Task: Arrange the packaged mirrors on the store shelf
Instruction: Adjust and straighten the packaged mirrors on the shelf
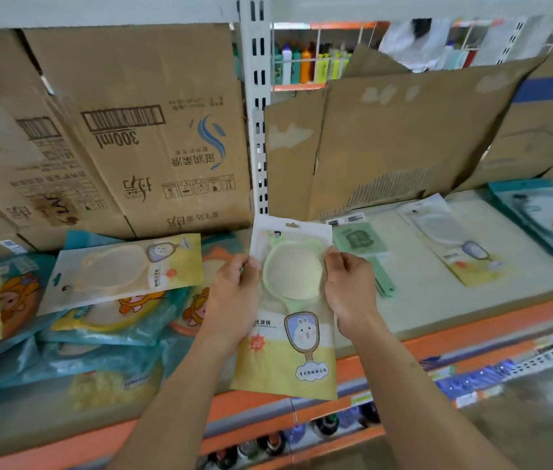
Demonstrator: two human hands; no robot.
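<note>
Shelf deck [421, 300], pale w/ orange front lip, runs L–R across the view. Cardboard boxes [115, 130] stand at its back on the L side and a flattened cardboard sheet [387, 140] leans at the back on the R side, w/ a slotted white upright [257, 113] between them. L section: loose pile of teal mirror packs [81, 334], overlapping at mixed angles, w/ one yellow pack [122, 269] crosswise on top, long axis L–R. R section: mostly bare deck carrying a green-backed pack [363, 245] just R of centre, a pale pack [451, 242] further R and a teal pack [546, 222] at the far R edge; the first two lie w/ long axes roughly front-to-back. Held pack [288, 334] (green round hand mirror, rabbit print on lower half) sits at centre, in front of the upright. Its long axis is front-to-back, hang-tab end rearward, lower end projecting past the front lip toward the person; whether it rests on the deck cannot be told. Left hand [234, 293] pinches its L edge and right hand [349, 290] pinches its R edge, both level w/ the mirror head, thumbs on the front face. Key relation: free deck lies R of the held pack and the pile lies L, and the pack axis approx. matches the R-side packs. Judgement: placement there needs a sideways shift R w/ little rotation, and the right hand is nearer that spot.
</note>
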